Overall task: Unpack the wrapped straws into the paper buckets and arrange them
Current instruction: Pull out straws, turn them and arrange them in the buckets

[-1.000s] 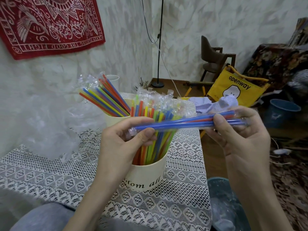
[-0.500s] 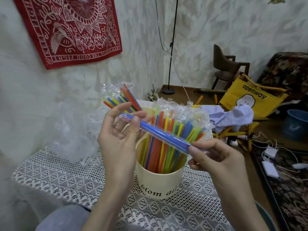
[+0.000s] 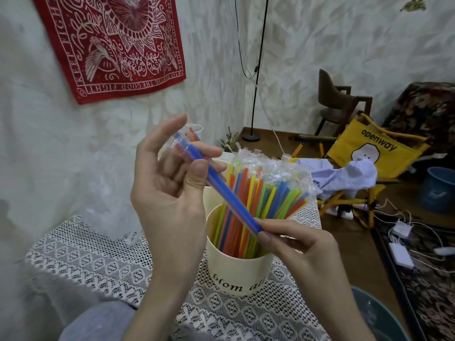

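Note:
A wrapped bundle of straws [image 3: 225,190], blue on top, slants from upper left to lower right above the near paper bucket [image 3: 236,274]. My left hand [image 3: 172,193] pinches its upper end between thumb and fingers, where clear wrapping sticks out. My right hand [image 3: 300,247] pinches its lower end. The cream bucket, lettered in black, holds several wrapped coloured straws [image 3: 261,200] standing upright. A second bucket [image 3: 216,168] behind it is mostly hidden by my left hand; a few straws [image 3: 193,135] show above.
The buckets stand on a small table with a white lace cloth [image 3: 103,262]. Crumpled clear plastic [image 3: 105,193] lies at the wall on the left. A blue bin [image 3: 384,316] sits on the floor at lower right. A yellow folding chair [image 3: 374,148] with cloth stands beyond.
The bundle has tilted from level to a steep slant; my left hand rose with its end and my right hand dropped toward the near bucket. The camera view shifted left and up.

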